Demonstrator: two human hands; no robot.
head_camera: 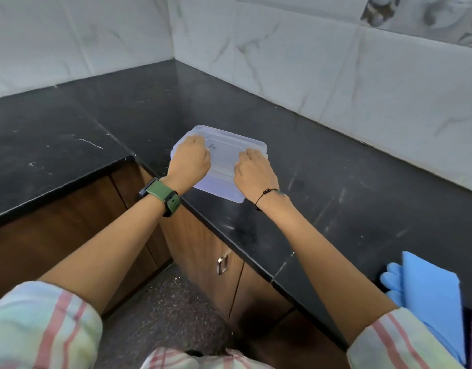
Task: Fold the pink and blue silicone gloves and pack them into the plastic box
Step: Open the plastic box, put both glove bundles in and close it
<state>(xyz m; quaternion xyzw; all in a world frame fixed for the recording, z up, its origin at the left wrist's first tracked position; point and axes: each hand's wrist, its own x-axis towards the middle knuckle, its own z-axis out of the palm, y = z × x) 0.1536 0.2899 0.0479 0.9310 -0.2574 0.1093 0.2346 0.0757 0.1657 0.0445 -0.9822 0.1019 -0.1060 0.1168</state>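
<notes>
Head view: both hands [189,162] [253,170] press the plastic box [224,155], fingers curled, grip seemingly hidden.

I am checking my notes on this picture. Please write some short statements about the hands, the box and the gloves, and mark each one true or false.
1. Both hands rest on the lid of the plastic box. True: left hand, right hand.
2. The blue glove lies inside the box. False: it lies on the black counter, far right, apart from the box.
3. The box lid is off. False: the lid is on the box, under the hands.
4. The left wrist wears a green watch. True.
5. The box stands near the counter's front edge. True.
</notes>
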